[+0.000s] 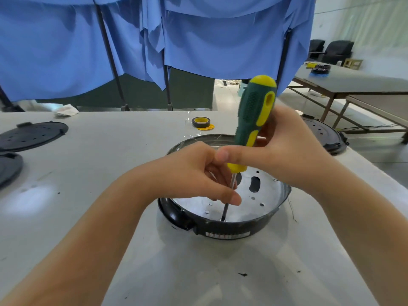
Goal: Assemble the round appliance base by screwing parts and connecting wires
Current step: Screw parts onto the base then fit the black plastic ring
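Note:
The round appliance base [227, 228], black-rimmed with a silver perforated metal plate [260, 195] inside, sits in the middle of the white table. A green and yellow screwdriver [254, 115] stands nearly upright over it, its tip down on the plate near the front rim. My right hand [284, 149] grips the handle. My left hand [198, 173] pinches the metal shaft just below the handle. The screw under the tip is too small to make out.
A roll of black and yellow tape [201, 122] lies behind the base. Black round covers rest at the far left [31, 134], left edge [8, 166] and right [326, 135]. Blue cloth [198, 40] hangs behind the table. Another table [353, 82] stands at the right.

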The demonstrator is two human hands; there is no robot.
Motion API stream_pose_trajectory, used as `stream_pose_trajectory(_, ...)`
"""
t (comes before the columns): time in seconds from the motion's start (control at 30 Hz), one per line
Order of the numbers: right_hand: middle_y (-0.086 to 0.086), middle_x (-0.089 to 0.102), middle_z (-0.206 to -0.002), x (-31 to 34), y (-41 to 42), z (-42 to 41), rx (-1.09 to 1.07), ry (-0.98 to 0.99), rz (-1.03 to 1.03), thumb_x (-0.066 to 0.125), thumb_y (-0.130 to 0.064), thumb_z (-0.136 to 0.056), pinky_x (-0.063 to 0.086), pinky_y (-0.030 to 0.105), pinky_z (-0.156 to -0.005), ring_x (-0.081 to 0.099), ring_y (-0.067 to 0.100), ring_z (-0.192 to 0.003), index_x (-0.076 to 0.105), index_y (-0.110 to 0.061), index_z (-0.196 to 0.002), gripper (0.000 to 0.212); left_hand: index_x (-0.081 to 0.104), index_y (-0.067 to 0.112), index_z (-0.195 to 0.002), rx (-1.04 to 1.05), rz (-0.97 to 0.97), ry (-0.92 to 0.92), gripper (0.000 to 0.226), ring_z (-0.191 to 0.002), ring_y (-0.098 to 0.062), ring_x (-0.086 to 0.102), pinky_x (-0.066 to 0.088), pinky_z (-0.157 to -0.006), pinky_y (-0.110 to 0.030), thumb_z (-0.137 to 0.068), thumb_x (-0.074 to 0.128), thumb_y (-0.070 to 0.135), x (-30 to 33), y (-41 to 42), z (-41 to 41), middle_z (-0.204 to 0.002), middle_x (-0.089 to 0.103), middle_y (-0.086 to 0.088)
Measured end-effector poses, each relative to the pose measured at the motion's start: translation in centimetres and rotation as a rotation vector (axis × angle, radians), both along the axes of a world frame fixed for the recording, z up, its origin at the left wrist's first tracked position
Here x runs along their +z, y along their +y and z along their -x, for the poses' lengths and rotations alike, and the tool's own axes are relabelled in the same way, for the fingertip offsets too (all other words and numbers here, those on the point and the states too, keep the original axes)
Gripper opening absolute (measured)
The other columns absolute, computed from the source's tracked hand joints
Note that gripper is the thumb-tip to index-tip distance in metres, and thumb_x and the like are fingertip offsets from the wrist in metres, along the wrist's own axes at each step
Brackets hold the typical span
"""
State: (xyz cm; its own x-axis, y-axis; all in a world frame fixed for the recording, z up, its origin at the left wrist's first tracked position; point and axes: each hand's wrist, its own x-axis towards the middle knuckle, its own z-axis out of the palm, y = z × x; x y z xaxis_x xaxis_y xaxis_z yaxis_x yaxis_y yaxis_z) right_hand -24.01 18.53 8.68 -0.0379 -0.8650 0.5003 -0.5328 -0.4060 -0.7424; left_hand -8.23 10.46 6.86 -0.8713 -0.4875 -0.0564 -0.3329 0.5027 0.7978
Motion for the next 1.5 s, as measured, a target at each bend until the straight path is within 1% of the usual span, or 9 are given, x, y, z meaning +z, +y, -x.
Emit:
stream_pose_trajectory(0.1, -0.023, 0.058, -0.061, -0.6, -0.3, -0.7, -0.162, 0.093, 0.067, 0.077, -0.058, -0.057, 0.049, 0.012, -0.056, 0.057, -0.001, -0.059, 0.051, -0.036, -0.068, 0.036, 0.072, 0.011, -0.093, 0.018, 0.040, 0.017, 0.025, -0.071, -0.012, 0.071, 0.057, -0.071, -0.024, -0.073, 0.083, 0.020, -0.1, 0.1, 0.1, -0.074, 0.074, 0.002)
stream_pose_trajectory(0.23, -0.004, 0.062, -0.074, -0.9, -0.3, -1.0, -0.142, 0.055, 0.022, 0.076, -0.059, -0.057, 0.055, 0.024, -0.059, 0.061, 0.011, -0.063, 0.054, -0.028, -0.083, 0.046, 0.071, 0.008, -0.094, 0.070, 0.078, 0.067, 0.022, -0.072, -0.018, 0.072, 0.059, -0.075, -0.030, -0.075, 0.081, 0.015, -0.4, 0.5, -0.1, -0.073, 0.074, 0.001)
stream_pose_trajectory(0.43, 0.005, 0.070, -0.114, 0.0, -0.3, 0.9, 0.326, -0.292, -0.247, 0.071, -0.003, -0.078, 0.055, 0.028, -0.086, 0.067, 0.019, -0.107, 0.042, -0.015, -0.133, 0.063, 0.072, 0.014, -0.088, 0.147, -0.045, 0.173, 0.012, -0.077, -0.013, 0.074, 0.057, -0.074, -0.019, -0.082, 0.072, 0.003, -1.5, 1.4, -0.8, -0.080, 0.076, -0.001)
stream_pose_trajectory(0.57, 0.004, 0.071, -0.112, 0.2, -0.3, 1.5, 0.303, -0.236, -0.218, 0.054, 0.012, -0.088, 0.053, 0.032, -0.092, 0.066, 0.020, -0.108, 0.052, -0.017, -0.126, 0.048, 0.068, 0.018, -0.100, 0.159, -0.139, 0.270, 0.025, -0.085, -0.009, 0.073, 0.054, -0.074, -0.014, -0.091, 0.059, -0.003, -2.7, 2.4, -0.8, -0.090, 0.076, 0.003)
stream_pose_trajectory(0.7, 0.004, 0.070, -0.111, 0.3, 0.0, 1.5, 0.227, -0.153, -0.197, 0.061, 0.004, -0.086, 0.054, 0.026, -0.089, 0.068, 0.019, -0.100, 0.063, -0.019, -0.112, 0.035, 0.066, 0.020, -0.109, 0.202, -0.130, 0.374, 0.027, -0.089, -0.006, 0.072, 0.052, -0.078, -0.013, -0.094, 0.056, 0.000, -4.2, 3.4, -0.6, -0.095, 0.075, 0.008)
stream_pose_trajectory(1.0, 0.004, 0.075, -0.093, -0.1, 0.1, -0.2, 0.140, -0.289, -0.159, 0.077, -0.017, -0.065, 0.059, 0.029, -0.074, 0.073, 0.018, -0.086, 0.055, -0.006, -0.100, 0.043, 0.066, 0.035, -0.073, 0.485, 0.216, 0.567, 0.022, -0.065, -0.003, 0.066, 0.051, -0.065, -0.012, -0.069, 0.085, 0.025, -6.1, 4.5, 0.0, -0.072, 0.070, 0.016)
stream_pose_trajectory(1.27, -0.005, 0.063, -0.070, -0.8, 0.0, -1.6, -0.167, -0.056, 0.041, 0.087, -0.040, -0.056, 0.051, 0.015, -0.057, 0.057, 0.001, -0.058, 0.049, -0.024, -0.094, 0.056, 0.073, 0.026, -0.074, 0.453, 0.054, 0.563, 0.014, -0.065, -0.010, 0.071, 0.052, -0.062, -0.014, -0.074, 0.081, 0.015, -5.7, 4.7, -0.1, -0.069, 0.073, 0.008)
stream_pose_trajectory(1.37, 0.001, 0.067, -0.093, -0.6, 0.1, -1.1, 0.024, -0.036, -0.090, 0.074, -0.039, -0.071, 0.055, 0.019, -0.076, 0.066, 0.003, -0.081, 0.055, -0.022, -0.111, 0.048, 0.073, 0.027, -0.075, 0.451, 0.027, 0.555, 0.016, -0.067, -0.011, 0.072, 0.054, -0.064, -0.016, -0.077, 0.079, 0.012, -5.6, 4.6, -0.2, -0.069, 0.074, 0.007)
stream_pose_trajectory(1.5, 0.004, 0.067, -0.122, -0.3, 0.2, 0.4, 0.392, -0.191, -0.316, 0.055, -0.006, -0.089, 0.051, 0.025, -0.094, 0.063, 0.012, -0.113, 0.048, -0.012, -0.133, 0.044, 0.073, 0.025, -0.076, 0.448, -0.017, 0.554, 0.015, -0.067, -0.012, 0.073, 0.054, -0.063, -0.016, -0.079, 0.077, 0.011, -5.7, 4.5, -0.3, -0.069, 0.074, 0.005)
